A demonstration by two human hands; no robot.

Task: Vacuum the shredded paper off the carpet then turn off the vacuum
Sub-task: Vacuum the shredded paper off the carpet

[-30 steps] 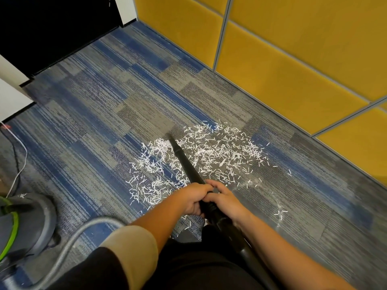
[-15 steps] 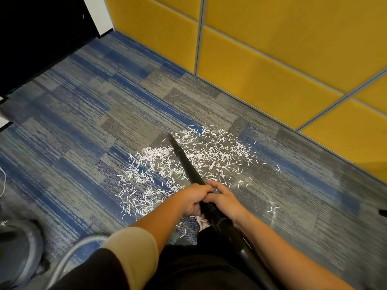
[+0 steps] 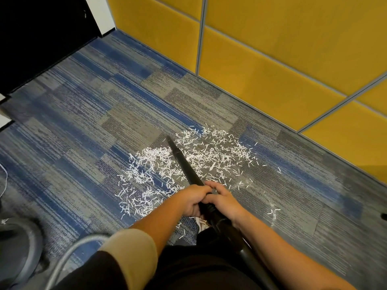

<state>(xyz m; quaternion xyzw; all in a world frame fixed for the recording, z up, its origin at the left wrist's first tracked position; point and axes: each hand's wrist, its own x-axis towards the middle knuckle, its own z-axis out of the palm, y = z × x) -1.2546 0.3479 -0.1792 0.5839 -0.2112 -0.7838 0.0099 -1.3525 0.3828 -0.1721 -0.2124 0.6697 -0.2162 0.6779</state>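
Note:
White shredded paper [image 3: 211, 155] lies scattered over the blue and grey carpet [image 3: 83, 130], in a wide patch in front of me. A black vacuum wand [image 3: 184, 166] slants across the patch, its tip touching the carpet at the far left edge of the paper. My left hand [image 3: 191, 198] grips the wand from the left, and my right hand [image 3: 225, 203] grips it from the right, just behind. A few stray shreds [image 3: 273, 212] lie apart to the right.
The grey vacuum body [image 3: 16, 245] sits at the lower left, with its grey hose [image 3: 71, 256] curving toward me. A yellow panelled wall [image 3: 272, 59] runs along the right. A dark doorway [image 3: 37, 32] opens at the top left.
My view has shifted a little, so the vacuum body sits further off at the left edge. The wand and both hands hold about the same place over the paper.

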